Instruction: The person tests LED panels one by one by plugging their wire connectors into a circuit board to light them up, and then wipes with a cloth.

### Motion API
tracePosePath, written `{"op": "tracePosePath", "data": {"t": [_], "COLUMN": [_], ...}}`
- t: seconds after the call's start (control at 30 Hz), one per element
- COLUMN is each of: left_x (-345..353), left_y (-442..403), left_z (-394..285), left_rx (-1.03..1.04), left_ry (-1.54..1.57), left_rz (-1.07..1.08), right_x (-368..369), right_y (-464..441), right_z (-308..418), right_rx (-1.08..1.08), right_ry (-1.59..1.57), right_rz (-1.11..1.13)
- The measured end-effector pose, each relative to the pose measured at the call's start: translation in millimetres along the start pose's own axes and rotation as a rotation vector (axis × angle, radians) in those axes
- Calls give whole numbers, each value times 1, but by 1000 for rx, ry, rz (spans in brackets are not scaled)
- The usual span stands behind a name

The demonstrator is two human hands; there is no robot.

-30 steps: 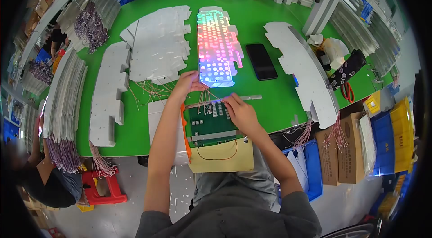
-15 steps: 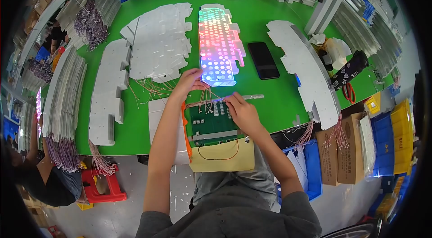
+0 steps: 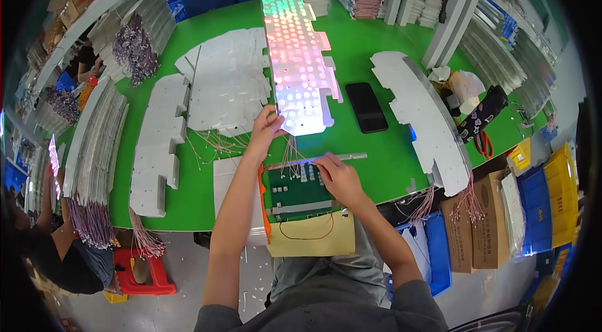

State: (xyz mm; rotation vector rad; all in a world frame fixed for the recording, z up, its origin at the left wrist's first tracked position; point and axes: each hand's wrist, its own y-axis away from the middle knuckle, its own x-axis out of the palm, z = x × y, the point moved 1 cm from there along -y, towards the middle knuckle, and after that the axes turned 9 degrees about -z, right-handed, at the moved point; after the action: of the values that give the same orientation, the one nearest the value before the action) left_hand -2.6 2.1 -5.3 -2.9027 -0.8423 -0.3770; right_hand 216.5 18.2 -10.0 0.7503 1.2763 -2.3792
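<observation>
Red-handled scissors (image 3: 483, 144) lie near a patterned pouch (image 3: 484, 115).

Beyond the left hand (image 3: 268, 126), the light panel (image 3: 293, 50) grades from green through pink to bluish white, dotted with bright circles. Beside the right hand (image 3: 340, 180), the wires (image 3: 292, 153) are pale pink, the circuit board (image 3: 298, 195) dark green.

On our worktop (image 3: 373, 37), the phone (image 3: 367, 107) lies right of centre, beyond the circuit board (image 3: 296, 193) at the near edge. We have stacked panels (image 3: 97, 137) along the left edge.
</observation>
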Motion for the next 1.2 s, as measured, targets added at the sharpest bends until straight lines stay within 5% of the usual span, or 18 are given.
{"op": "tracePosePath", "data": {"t": [0.47, 0.63, 0.87, 0.97, 1.1, 1.2], "left_x": [2, 0, -30, -54, -70, -44], "left_y": [-3, -1, -10, -14, -30, -16], "left_z": [0, -4, -21, -19, 1, -7], "left_rx": [96, 61, 60, 177, 363, 560], "left_ry": [45, 47, 231, 96, -566, -859], "left_rz": [-38, -51, -448, -717, -1064, -1115], "right_x": [-2, -11, -10, -2, 19, 50], "right_y": [0, -5, -15, -24, -56, -77], "right_z": [-1, 7, 9, 2, -9, -20], "right_rx": [5, 126, 108, 83, 90, 118], "right_ry": [-18, -283, -312, -319, -218, -48], "right_rz": [39, -34, -72, -25, 93, 168]}}
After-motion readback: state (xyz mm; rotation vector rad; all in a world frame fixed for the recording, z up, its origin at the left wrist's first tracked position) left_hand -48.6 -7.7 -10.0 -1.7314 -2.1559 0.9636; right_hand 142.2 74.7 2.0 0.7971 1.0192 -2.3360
